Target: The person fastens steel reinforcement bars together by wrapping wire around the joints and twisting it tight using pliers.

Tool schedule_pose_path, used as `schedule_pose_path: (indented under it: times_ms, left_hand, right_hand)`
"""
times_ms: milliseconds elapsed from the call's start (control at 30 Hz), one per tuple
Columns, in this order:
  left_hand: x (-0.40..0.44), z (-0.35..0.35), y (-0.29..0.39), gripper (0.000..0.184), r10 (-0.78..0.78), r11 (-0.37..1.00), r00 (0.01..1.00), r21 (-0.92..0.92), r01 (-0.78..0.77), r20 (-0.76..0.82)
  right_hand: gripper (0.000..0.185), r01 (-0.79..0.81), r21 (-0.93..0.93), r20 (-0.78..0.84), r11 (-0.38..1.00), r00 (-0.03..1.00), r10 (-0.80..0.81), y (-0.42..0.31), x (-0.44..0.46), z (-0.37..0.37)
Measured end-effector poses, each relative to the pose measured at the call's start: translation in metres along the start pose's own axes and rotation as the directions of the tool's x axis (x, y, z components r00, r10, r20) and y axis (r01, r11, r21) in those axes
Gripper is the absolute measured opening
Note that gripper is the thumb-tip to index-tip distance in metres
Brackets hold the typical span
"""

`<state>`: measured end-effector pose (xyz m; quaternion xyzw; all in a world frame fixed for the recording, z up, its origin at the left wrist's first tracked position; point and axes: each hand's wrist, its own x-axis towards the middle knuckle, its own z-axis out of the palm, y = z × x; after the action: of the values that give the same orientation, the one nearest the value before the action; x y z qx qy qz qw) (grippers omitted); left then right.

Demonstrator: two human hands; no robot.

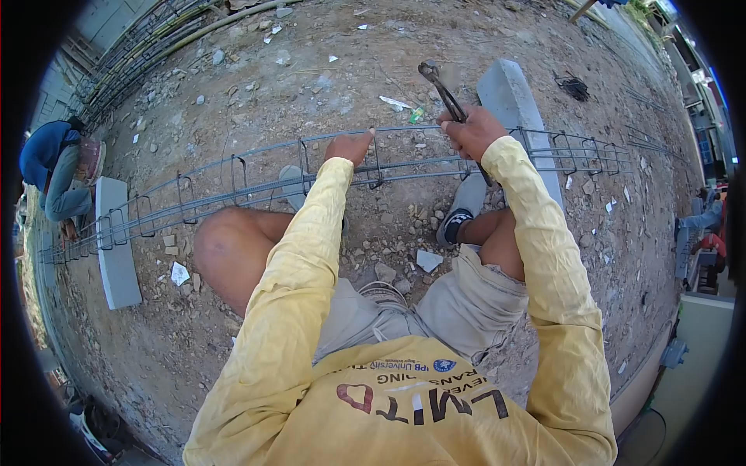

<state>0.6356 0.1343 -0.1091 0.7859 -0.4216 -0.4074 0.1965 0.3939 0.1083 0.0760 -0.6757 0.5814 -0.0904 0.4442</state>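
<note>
A long rebar cage (272,183) with square stirrups lies across in front of my knees, resting on two pale blocks. My left hand (350,146) is closed at the cage's upper bar, beside a stirrup left of centre; whether it grips the bar or a thin wire is too small to tell. Right of it, my right hand (475,133) is wrapped round dark pincers (444,92). Their jaws point up and away from me, above the cage, and a handle end shows below the hand.
One block (118,248) stands at the left, another (513,93) at the right. A crouching person in blue (48,159) is at the far left end. Rebar bundles (155,46) lie at the upper left, a dark wire coil (573,85) at the upper right. Stones and tile shards dot the dirt.
</note>
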Motion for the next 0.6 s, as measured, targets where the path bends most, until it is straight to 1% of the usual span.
schedule_pose_path:
  times_ms: [33,100,133,200,233,267,300,367,400,433,467,500,533,600]
  left_hand:
    - [0.008,0.001,0.000,0.083,-0.014,0.986,0.996,0.169,-0.001,0.085]
    - [0.019,0.011,0.002,0.084,-0.035,0.951,0.986,0.309,-0.018,0.164]
    - [0.024,0.015,0.001,0.084,-0.052,0.926,0.978,0.377,-0.029,0.203]
    - [0.044,0.021,-0.007,0.088,-0.150,0.951,0.918,0.308,0.032,0.368]
    - [0.056,0.023,-0.008,0.092,-0.184,0.960,0.876,0.271,0.064,0.446]
    - [0.066,0.024,-0.012,0.084,-0.079,0.957,0.841,0.277,-0.086,0.535]
    - [0.072,0.024,-0.016,0.077,0.018,0.936,0.785,0.266,-0.231,0.620]
    - [0.079,0.027,-0.024,0.061,0.121,0.911,0.717,0.210,-0.355,0.687]
    - [0.078,0.028,-0.025,0.053,0.139,0.922,0.725,0.179,-0.343,0.675]
    - [0.076,0.030,-0.027,0.046,0.103,0.960,0.750,0.134,-0.248,0.653]
    - [0.073,0.032,-0.029,0.039,0.067,0.985,0.774,0.082,-0.152,0.630]
    - [0.061,0.028,-0.017,0.036,-0.031,0.999,0.799,0.009,0.032,0.601]
    - [0.055,0.025,-0.011,0.035,-0.132,0.975,0.806,-0.069,0.209,0.577]
    - [0.072,0.040,-0.030,0.028,-0.025,0.912,0.776,-0.303,0.275,0.630]
  right_hand:
    - [0.023,-0.011,0.058,-0.017,0.998,1.000,0.012,0.010,0.006,-0.004]
    - [0.023,-0.026,0.174,-0.045,0.984,0.998,0.034,0.025,0.018,-0.004]
    - [0.024,-0.061,0.044,-0.087,0.997,0.994,0.065,0.029,0.019,-0.005]
    - [0.024,0.109,-0.178,-0.122,0.978,0.984,-0.132,0.034,0.019,-0.002]
    - [0.024,0.191,-0.292,-0.127,0.937,0.963,-0.236,0.035,0.021,-0.003]
    - [0.024,0.176,-0.302,-0.102,0.937,0.971,-0.215,0.033,0.021,-0.004]
    - [0.024,0.161,-0.312,-0.075,0.936,0.978,-0.194,0.030,0.020,-0.003]
    - [0.024,0.157,-0.333,-0.031,0.930,0.984,-0.177,0.027,0.023,-0.002]
    - [0.024,0.166,-0.345,-0.015,0.924,0.983,-0.182,0.027,0.024,-0.002]
    - [0.024,0.174,-0.359,0.000,0.917,0.982,-0.187,0.027,0.026,-0.002]
    - [0.024,0.150,-0.348,0.030,0.926,0.988,-0.149,0.025,0.027,-0.004]
    - [0.025,0.125,-0.338,0.060,0.933,0.992,-0.111,0.022,0.027,-0.007]
    - [0.025,0.102,-0.331,0.088,0.938,0.993,-0.077,0.021,0.029,-0.008]
    - [0.025,0.180,-0.374,0.115,0.910,0.982,-0.147,0.034,0.034,-0.007]
